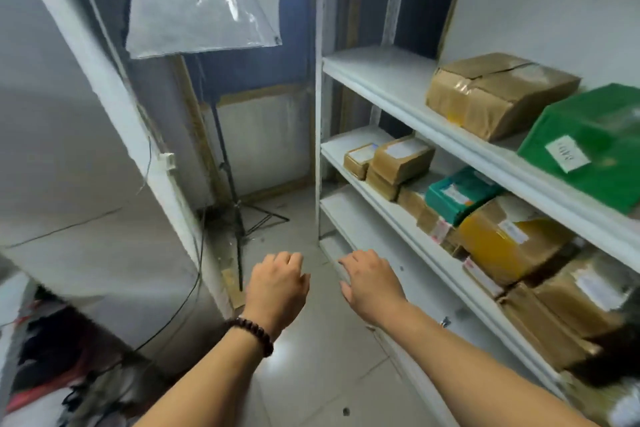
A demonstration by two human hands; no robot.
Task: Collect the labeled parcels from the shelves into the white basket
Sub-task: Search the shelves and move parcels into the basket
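The labeled parcels (571, 305) all lie on the white shelves (374, 62) at the right. A taped brown box (498, 94) and a green bag (588, 149) are on the upper shelf, with small brown boxes (398, 158), a teal packet (457, 194) and a yellow-taped box (512, 243) below. The white basket is out of view (its contents can't be told). Collecting looks barely begun. The left hand (277, 284) and right hand (372, 282) hover over the floor, each grip loosely curled and empty.

Floor (311, 374): pale, glossy tiles.
Left wall (62, 149): grey-white.
Back wall (242, 66): dark blue.
Light: softbox (201, 0) on a black tripod (237, 215) in the corner.
Shelves (374, 69): white, at right.
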